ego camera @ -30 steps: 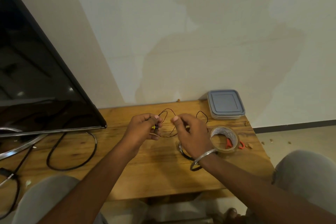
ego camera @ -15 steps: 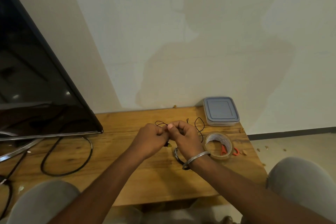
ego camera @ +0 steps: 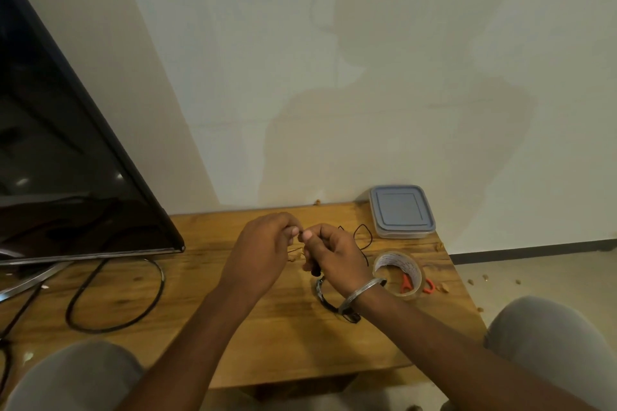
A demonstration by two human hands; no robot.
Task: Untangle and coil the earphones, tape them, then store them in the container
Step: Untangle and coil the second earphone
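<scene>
A person seated at a low wooden table [ego camera: 233, 337] works a thin black earphone cable [ego camera: 362, 238] between both hands, held just above the tabletop. The left hand [ego camera: 263, 253] is curled nearly closed, thumb and forefinger pinching the wire; the right hand [ego camera: 337, 255], a metal bangle [ego camera: 359, 294] at its wrist, is likewise closed in a pinch, fingertips almost touching the left's. Loose loops of cable trail behind the right hand toward the wall, and what seems to be an earbud hangs below its palm. The job looks to be at its early stage, untangling or the first turns of coiling: no neat coil is visible. The roll of clear tape [ego camera: 399, 272] lies untouched just right of the hands, something orange-handled, perhaps scissors [ego camera: 429, 285], beside it. The lidded plastic container [ego camera: 400, 212] sits shut at the table's far corner, so taping and storing remain.
</scene>
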